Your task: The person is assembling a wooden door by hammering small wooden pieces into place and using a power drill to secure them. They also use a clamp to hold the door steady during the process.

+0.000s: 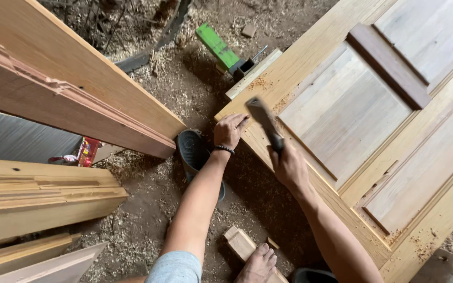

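Right hand [288, 166] is gripping the dark handle of a hammer [265, 121], whose blurred head is hanging over the near-left corner of the panelled wooden door [342, 112]. Left hand [230, 130] is resting on that corner edge, fingers curled; whether it is pinching anything I cannot tell. Risk: the left fingers are lying just beside the hammer head, so a glancing blow could catch them or dent the door edge. A bare foot [258, 264] is standing on the sawdust floor [148, 209] below.
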